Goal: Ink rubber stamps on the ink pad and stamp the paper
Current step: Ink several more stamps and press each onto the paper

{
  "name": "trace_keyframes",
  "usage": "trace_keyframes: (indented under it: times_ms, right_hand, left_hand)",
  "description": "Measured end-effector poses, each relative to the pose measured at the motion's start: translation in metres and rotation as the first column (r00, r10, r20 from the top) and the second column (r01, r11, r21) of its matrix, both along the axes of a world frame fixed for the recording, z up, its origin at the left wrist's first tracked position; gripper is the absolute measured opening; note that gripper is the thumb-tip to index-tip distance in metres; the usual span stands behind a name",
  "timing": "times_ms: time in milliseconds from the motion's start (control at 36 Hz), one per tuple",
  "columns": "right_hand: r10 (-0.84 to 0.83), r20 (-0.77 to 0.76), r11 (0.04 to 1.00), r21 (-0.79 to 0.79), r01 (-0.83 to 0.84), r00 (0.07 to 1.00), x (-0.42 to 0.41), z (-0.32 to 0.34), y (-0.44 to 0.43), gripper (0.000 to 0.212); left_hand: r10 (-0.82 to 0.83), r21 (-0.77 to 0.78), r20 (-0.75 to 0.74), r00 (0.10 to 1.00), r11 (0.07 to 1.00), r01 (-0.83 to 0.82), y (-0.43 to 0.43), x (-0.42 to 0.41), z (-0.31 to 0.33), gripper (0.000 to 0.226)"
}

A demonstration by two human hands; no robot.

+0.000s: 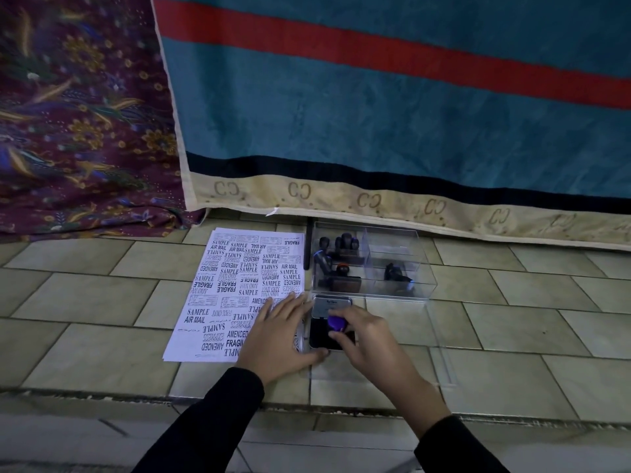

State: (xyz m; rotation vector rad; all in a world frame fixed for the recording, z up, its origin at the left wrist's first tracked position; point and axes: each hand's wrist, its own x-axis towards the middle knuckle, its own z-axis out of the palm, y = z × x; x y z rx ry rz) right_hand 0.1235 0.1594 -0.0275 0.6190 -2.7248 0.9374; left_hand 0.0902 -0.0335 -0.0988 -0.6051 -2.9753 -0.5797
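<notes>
A white paper (pixel 225 291) crowded with black stamp prints lies on the tiled floor. Right of it sits an open ink pad (pixel 319 337), its dark pad below a grey lid. My right hand (pixel 365 339) pinches a stamp with a purple knob handle (pixel 336 323) and holds it down on the dark pad. My left hand (pixel 278 331) lies flat with straight fingers on the paper's lower right corner, its thumb at the ink pad's near edge. Behind the pad stands a clear plastic box (pixel 423 268) holding several dark-handled stamps (pixel 341 245).
A teal blanket with a red stripe and beige border (pixel 392 114) hangs behind the box. A patterned purple cloth (pixel 78 131) hangs at the left. The box's clear lid (pixel 440 356) lies on the tiles to the right of my right hand.
</notes>
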Motion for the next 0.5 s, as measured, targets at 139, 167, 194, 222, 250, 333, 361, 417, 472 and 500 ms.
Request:
trace_keyframes:
  times_ms: [139,167,194,222,250,333,361,417,472,500]
  right_hand:
    - [-0.001,-0.018,1.0,0.01,0.002,1.0,0.007,-0.001,-0.004,0.027]
    - [0.005,-0.02,1.0,0.009,-0.005,1.0,0.009,-0.001,-0.003,0.026]
    - [0.01,-0.02,1.0,0.007,-0.01,1.0,0.01,-0.001,-0.002,0.026]
    - [0.012,-0.018,1.0,0.002,-0.012,1.0,0.011,-0.001,-0.001,0.026]
    - [0.013,-0.015,1.0,-0.002,-0.014,1.0,0.011,-0.001,-0.001,0.026]
    - [0.008,-0.019,1.0,-0.005,-0.008,1.0,0.008,0.002,0.001,0.026]
    - [0.003,-0.027,1.0,-0.007,-0.003,1.0,0.006,0.003,0.001,0.026]
    - [-0.006,-0.032,1.0,-0.011,0.006,0.999,0.004,0.003,0.001,0.027]
    - [-0.008,-0.021,1.0,-0.006,0.008,1.0,0.003,0.003,0.001,0.027]
    - [-0.006,-0.016,1.0,0.0,0.006,1.0,0.003,0.003,0.001,0.027]
  left_hand:
    - [-0.001,-0.009,0.006,1.0,1.0,0.001,0.0,0.0,0.0,0.104]
    - [0.001,-0.008,0.006,1.0,1.0,-0.001,0.0,0.0,0.0,0.104]
    - [0.002,-0.008,0.006,1.0,1.0,-0.002,0.0,0.0,0.0,0.104]
    - [0.001,-0.008,0.006,1.0,1.0,-0.001,0.0,0.0,0.0,0.104]
    - [0.002,-0.007,0.006,1.0,1.0,-0.002,0.0,0.0,0.0,0.104]
    - [0.001,-0.004,0.007,1.0,1.0,-0.001,0.0,-0.001,0.0,0.104]
    - [0.0,-0.004,0.007,1.0,1.0,0.0,0.0,-0.001,0.0,0.104]
    - [0.002,-0.002,0.007,1.0,1.0,-0.002,0.0,-0.001,0.0,0.103]
    - [0.003,0.002,0.01,1.0,1.0,-0.003,0.0,-0.001,0.0,0.103]
    - [0.003,0.0,0.008,1.0,1.0,-0.003,0.0,0.0,0.0,0.103]
